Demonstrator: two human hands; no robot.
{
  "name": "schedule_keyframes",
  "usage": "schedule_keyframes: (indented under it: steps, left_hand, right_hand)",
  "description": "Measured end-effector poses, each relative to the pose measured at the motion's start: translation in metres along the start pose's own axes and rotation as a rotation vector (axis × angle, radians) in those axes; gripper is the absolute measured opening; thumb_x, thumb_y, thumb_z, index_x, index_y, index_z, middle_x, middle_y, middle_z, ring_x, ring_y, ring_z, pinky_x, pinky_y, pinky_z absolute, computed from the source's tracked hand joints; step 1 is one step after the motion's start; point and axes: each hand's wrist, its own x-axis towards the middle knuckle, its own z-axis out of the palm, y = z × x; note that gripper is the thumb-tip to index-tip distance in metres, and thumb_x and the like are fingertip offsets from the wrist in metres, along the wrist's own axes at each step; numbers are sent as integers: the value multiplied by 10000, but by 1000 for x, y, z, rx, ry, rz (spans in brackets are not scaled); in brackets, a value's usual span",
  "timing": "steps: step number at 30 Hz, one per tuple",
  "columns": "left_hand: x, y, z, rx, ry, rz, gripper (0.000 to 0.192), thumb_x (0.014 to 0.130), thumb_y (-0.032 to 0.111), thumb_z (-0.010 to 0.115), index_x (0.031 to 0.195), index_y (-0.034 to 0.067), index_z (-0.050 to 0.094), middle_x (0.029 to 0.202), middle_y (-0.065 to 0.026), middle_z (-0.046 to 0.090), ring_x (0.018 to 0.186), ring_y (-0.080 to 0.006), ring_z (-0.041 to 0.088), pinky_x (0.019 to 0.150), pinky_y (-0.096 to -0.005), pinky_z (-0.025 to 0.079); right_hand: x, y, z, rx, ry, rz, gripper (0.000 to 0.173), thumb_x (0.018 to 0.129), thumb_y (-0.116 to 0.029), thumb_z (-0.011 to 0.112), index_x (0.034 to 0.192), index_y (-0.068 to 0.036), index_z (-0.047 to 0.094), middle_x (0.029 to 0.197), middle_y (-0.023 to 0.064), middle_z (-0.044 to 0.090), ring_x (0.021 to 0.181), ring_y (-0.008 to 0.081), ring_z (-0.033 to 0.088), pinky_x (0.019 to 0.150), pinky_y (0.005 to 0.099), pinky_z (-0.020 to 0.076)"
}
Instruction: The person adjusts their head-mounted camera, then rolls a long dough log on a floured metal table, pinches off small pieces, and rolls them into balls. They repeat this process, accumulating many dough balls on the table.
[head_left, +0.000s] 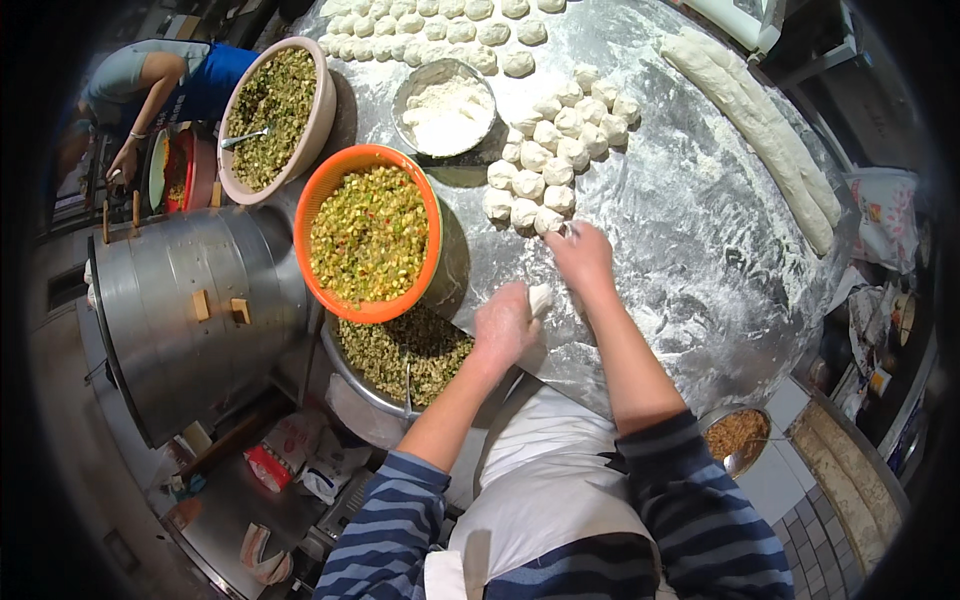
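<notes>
My left hand (504, 324) is closed around a length of dough (538, 300), whose pale end sticks out on the thumb side. Farther forward, the fingertips of my right hand (581, 253) are at the nearest dough ball (549, 220); whether they pinch it or only touch it is not clear. That ball sits at the near edge of a cluster of floured dough pieces (557, 171) on the metal table (660, 262), which is dusted with flour. A metal bowl of flour (448, 124) stands left of the cluster.
Left of my hands are an orange basket (433, 255) of chopped vegetables, a pink basin (327, 112) and a metal basin (337, 367) of filling. More dough pieces (457, 30) and long dough rolls (757, 142) lie farther off. A metal drum (195, 300) and another person (154, 82) are left.
</notes>
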Motion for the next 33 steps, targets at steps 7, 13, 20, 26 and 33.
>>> schedule_keyframes:
  steps: [7, 13, 20, 26, 33]
  left_hand:
    - [13, 61, -12, -160, -104, 206, 485, 824, 40, 710, 1273, 9, 530, 1196, -290, 628, 1065, -487, 631, 908, -541, 517]
    - [6, 91, 0, -54, -2, 323, 443, 798, 68, 748, 1167, -34, 525, 1104, -294, 666, 987, -488, 666, 850, -527, 548]
    - [51, 116, 40, 146, 38, 254, 366, 753, 136, 808, 1003, 5, 575, 929, -216, 674, 865, -425, 701, 749, -521, 569]
    - [81, 118, 41, 192, 114, 258, 368, 762, 202, 817, 1020, 32, 616, 851, -201, 712, 820, -395, 726, 733, -504, 566]
    - [100, 89, 18, 87, -55, 87, 290, 807, 274, 776, 996, 67, 698, 919, -200, 739, 893, -414, 730, 778, -512, 576]
  right_hand:
    - [-41, 47, -65, 620, -340, 392, 343, 1004, -370, 661, 910, -43, 703, 710, 49, 653, 492, 137, 539, 406, 296, 373]
    - [-56, 55, -92, 675, -275, 405, 323, 1003, -329, 639, 814, -68, 661, 653, 27, 578, 444, 135, 477, 407, 324, 323]
    - [-38, 75, -83, 507, 48, 165, 310, 945, -204, 588, 679, -43, 582, 602, 35, 543, 460, 157, 495, 416, 368, 367]
    - [-14, 59, -101, 785, -50, 283, 228, 904, -177, 684, 726, -54, 613, 647, 28, 584, 468, 146, 503, 412, 323, 365]
    - [37, -41, -128, 294, -107, -126, 205, 842, -124, 782, 987, 12, 734, 842, 92, 728, 700, 184, 679, 624, 327, 551]
